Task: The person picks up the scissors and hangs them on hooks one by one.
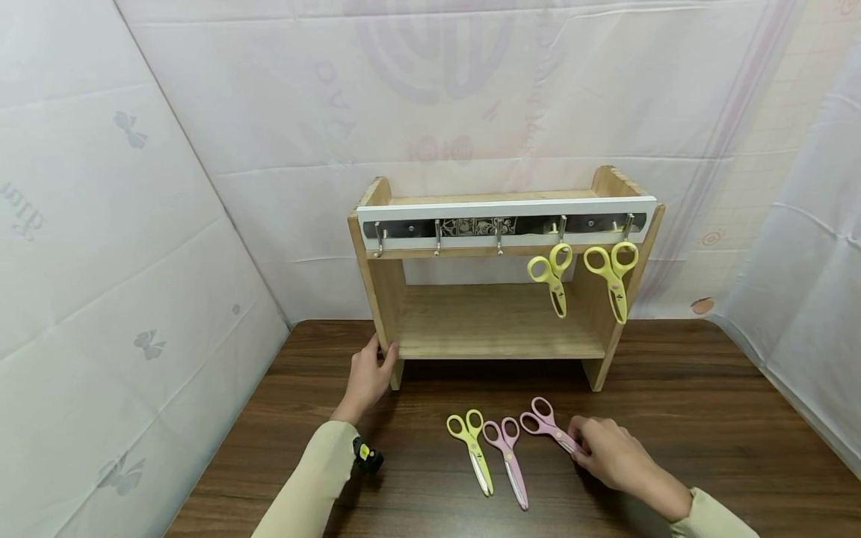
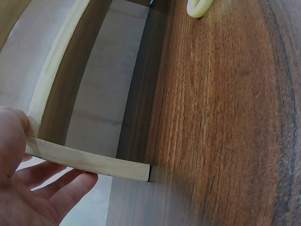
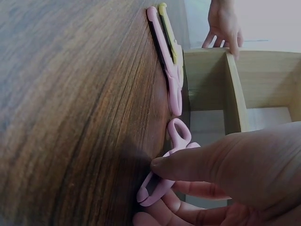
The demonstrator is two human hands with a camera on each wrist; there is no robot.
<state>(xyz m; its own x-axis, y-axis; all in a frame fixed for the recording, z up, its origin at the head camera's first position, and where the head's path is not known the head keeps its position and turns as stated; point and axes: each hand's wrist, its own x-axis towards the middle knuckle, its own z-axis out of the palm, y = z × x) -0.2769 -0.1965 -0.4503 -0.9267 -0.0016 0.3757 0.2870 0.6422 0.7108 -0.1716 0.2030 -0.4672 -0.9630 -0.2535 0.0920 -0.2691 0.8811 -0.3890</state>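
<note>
My right hand (image 1: 615, 456) pinches a pair of pink scissors (image 1: 548, 427) by the blade end, thumb on one side and fingers on the other. Its handle loops point away toward the shelf. At the lower left of the wooden shelf (image 1: 498, 351), my left hand (image 1: 368, 373) holds the side panel (image 2: 89, 157), thumb inside and fingers outside. Between the hands lie a second pair of pink scissors (image 1: 509, 463) and a pair of yellow scissors (image 1: 474, 452), handles toward the shelf. Two more yellow scissors (image 1: 557, 280) (image 1: 615, 280) hang from hooks on the shelf's right.
A white hook rail (image 1: 471, 243) with a dark metal strip runs along the shelf's upper front. Its left hook (image 1: 380, 239), second hook (image 1: 438, 237) and middle hook (image 1: 499, 237) are bare. Pale printed cloth (image 1: 471, 90) covers the walls behind the brown wooden table (image 1: 726, 418).
</note>
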